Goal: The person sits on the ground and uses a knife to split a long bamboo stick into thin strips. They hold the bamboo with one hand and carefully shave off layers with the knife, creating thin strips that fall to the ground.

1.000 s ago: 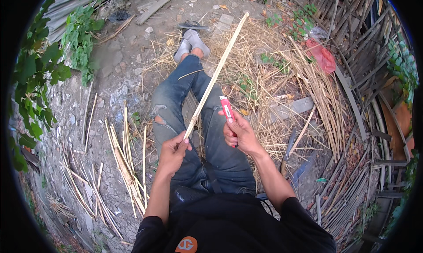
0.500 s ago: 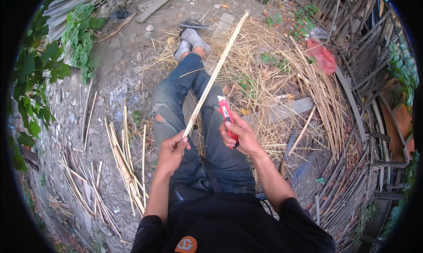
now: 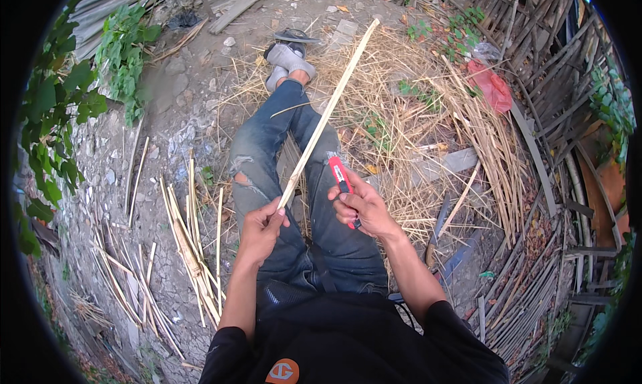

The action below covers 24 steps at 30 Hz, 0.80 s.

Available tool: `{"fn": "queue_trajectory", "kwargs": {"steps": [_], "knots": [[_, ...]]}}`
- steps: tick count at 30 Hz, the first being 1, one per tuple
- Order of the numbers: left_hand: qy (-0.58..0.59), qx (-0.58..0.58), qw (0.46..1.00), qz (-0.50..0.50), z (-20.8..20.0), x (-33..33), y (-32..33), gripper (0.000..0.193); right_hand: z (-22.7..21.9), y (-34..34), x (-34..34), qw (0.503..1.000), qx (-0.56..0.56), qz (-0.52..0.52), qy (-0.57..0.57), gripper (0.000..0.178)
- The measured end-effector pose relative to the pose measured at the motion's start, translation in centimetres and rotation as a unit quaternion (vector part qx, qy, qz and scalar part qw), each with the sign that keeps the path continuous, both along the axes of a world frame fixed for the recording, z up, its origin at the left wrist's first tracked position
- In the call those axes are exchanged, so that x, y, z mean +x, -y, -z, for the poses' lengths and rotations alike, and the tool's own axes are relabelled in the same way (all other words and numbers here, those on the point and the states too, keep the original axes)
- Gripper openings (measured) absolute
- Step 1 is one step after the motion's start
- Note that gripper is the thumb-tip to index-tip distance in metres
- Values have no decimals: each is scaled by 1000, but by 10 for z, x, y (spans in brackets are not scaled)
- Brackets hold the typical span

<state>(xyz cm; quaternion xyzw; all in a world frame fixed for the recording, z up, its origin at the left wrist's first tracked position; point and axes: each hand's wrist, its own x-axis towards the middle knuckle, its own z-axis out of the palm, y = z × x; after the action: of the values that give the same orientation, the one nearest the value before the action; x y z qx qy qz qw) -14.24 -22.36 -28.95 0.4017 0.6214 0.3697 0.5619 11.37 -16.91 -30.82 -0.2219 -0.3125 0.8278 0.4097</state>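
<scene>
One long pale wooden strip (image 3: pixel 329 114), slanting up and away above the legs (image 3: pixel 267 133), pinched at its near end between left hand's (image 3: pixel 263 225) thumb and fingers. One red utility knife (image 3: pixel 340 174), wrapped in right hand's (image 3: pixel 364 207) curled fingers, apart from the strip, without discernible blade. Seemingly between cuts; for further cutting, probably requiring blade exposure and steady pinching.

Outdoor setting in daylight: bare, stony ground (image 3: pixel 267 19), covered at centre right by dry straw-like litter (image 3: pixel 394 126); corrugated sheets (image 3: pixel 103 17), upper left; green foliage (image 3: pixel 44 104), left margin; rough barrier of weathered sticks (image 3: pixel 543 41), upper right.
</scene>
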Motion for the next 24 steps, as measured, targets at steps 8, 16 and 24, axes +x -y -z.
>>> {"fn": "queue_trajectory", "kwargs": {"steps": [8,16,24], "knots": [[0,-4,1000,-3,0,1,1,36,-3,1,0,1000,0,-7,-13,78],[47,-19,999,0,-4,0,-2,38,19,12,-19,955,113,43,272,47],[47,31,996,63,-4,12,5,40,2,-10,-60,874,184,203,401,68]]}}
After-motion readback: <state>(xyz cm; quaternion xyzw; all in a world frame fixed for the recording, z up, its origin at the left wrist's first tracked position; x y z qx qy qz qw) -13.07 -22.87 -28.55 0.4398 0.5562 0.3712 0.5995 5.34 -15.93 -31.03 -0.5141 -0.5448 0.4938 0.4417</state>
